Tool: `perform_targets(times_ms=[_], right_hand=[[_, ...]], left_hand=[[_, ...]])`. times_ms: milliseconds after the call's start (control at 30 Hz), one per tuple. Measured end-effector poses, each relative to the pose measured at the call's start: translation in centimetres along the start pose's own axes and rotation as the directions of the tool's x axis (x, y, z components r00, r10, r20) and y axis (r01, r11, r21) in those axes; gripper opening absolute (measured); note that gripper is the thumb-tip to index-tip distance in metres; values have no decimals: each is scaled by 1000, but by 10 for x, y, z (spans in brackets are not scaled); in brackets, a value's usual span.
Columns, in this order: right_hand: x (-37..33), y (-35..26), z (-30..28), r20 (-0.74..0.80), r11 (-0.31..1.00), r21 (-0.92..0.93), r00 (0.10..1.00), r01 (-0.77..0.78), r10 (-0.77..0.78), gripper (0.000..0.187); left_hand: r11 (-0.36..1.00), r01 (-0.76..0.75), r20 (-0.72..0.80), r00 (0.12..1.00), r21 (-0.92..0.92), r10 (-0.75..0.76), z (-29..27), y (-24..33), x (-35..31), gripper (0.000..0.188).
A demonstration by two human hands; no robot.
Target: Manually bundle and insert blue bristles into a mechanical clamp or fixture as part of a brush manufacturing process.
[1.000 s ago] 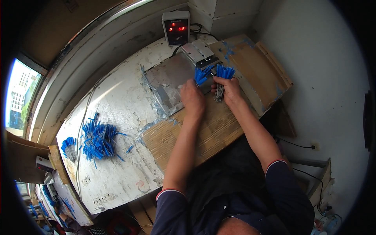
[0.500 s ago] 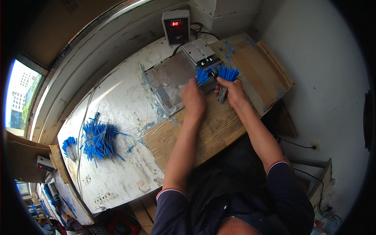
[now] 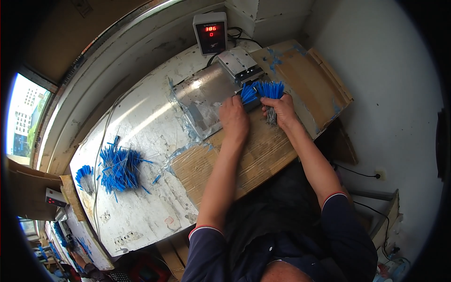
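My right hand (image 3: 282,109) is closed around a thick bundle of blue-ended thin wires (image 3: 271,89), blue ends up and bare grey shafts hanging below the fist. My left hand (image 3: 233,116), its fingers curled, grips a smaller bunch of the same blue-ended wires (image 3: 248,94) close by on the left. Both bunches are almost touching, just in front of a silver metal machine block (image 3: 240,66) with dark holes in its front. Beneath the left hand lies a flat metal plate (image 3: 192,91).
Behind the machine stands a counter box (image 3: 210,35) with a red lit display. A loose blue-ended wire pile (image 3: 120,168) and a smaller bunch (image 3: 84,178) lie on the white table (image 3: 155,207). Cardboard (image 3: 225,169) covers the front edge. At lower left, another person's arm (image 3: 80,260) shows.
The right-hand bundle has shifted slightly down and stands more upright. My left hand has edged right with its bunch. The counter display changed, and the other person's arm has come into view.
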State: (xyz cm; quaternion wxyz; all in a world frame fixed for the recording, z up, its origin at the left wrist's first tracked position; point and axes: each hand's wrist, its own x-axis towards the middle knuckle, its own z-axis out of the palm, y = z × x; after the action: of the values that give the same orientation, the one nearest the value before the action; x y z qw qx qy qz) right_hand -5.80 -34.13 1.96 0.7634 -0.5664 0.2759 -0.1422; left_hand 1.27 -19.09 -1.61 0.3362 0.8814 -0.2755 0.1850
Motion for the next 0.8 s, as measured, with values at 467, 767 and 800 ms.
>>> perform_targets(times_ms=[467,767,800], right_hand=[[13,-1,8,-51,984,-159,995,81,-90,9],[13,4,10,-66,987,-145,994,74,-85,11],[14,5,10,-66,986,-146,994,74,-84,11]], left_hand=[[931,249,-99,954,-265,-283,-2,-4,1,13],[924,262,-88,951,-280,-296,-1,-6,2,14],[920,260,-87,951,-293,-296,-1,-6,2,14]])
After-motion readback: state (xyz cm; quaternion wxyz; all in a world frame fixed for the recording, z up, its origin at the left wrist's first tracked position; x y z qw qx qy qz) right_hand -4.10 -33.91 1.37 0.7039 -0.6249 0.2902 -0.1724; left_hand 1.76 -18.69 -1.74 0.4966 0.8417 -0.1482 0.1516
